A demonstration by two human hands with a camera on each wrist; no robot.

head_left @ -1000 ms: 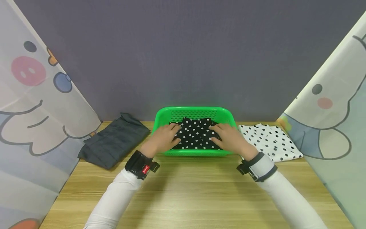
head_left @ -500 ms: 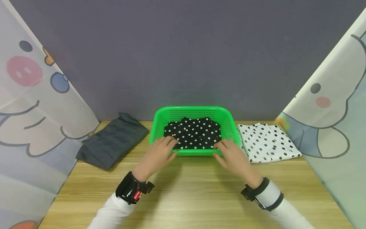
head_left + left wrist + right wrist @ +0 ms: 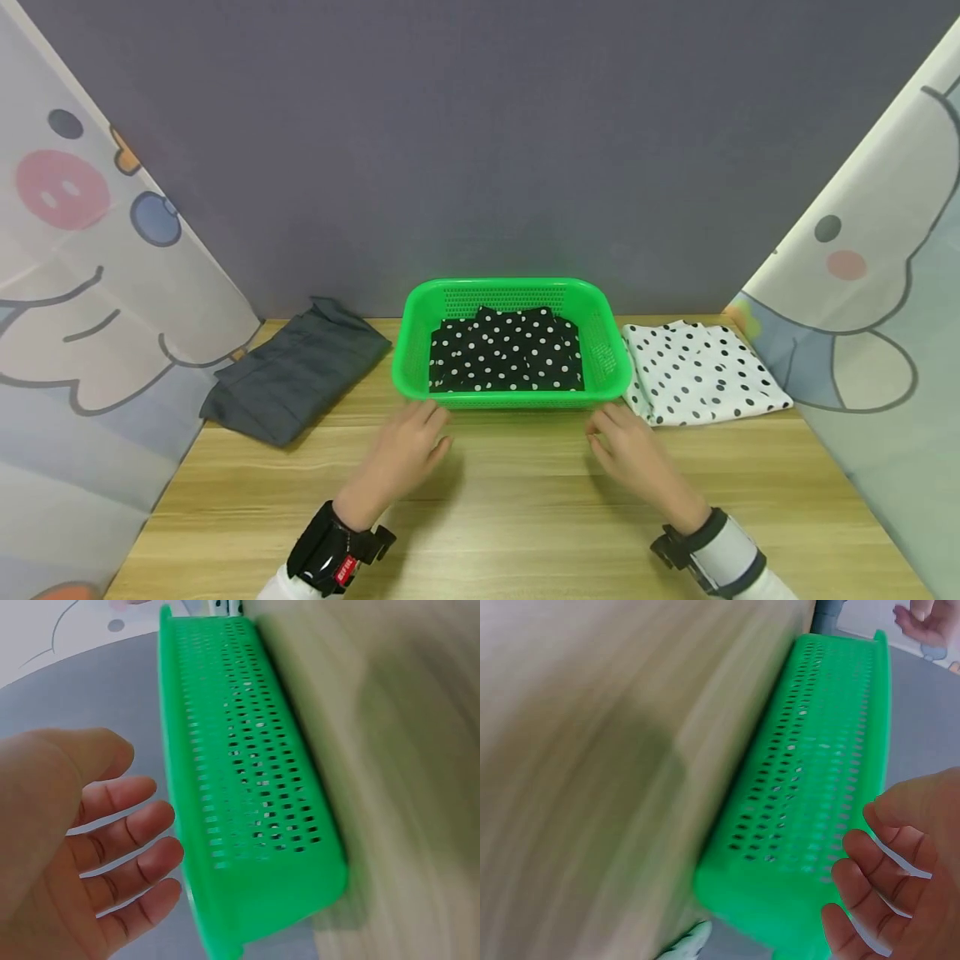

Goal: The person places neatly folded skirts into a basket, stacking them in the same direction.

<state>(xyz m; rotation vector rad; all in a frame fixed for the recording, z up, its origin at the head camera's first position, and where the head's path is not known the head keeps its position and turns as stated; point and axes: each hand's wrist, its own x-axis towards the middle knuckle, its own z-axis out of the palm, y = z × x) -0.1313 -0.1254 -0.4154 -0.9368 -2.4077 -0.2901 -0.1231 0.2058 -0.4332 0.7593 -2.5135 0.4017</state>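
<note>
Hovering loosely spread, left hand [image 3: 403, 446] and right hand [image 3: 633, 450] before green basket [image 3: 512, 400] partly hiding black cloth [image 3: 506, 352]

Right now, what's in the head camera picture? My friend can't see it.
Green basket of black dotted cloth on a wooden table; left hand and right hand, empty, in front. Gray cloth lies left, white dotted cloth right.

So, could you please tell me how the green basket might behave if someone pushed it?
The green basket is probably light, given its many holes. It would likely slide rather than tip, being low and wide. The black dotted cloth lying inside should probably ride along.
</note>
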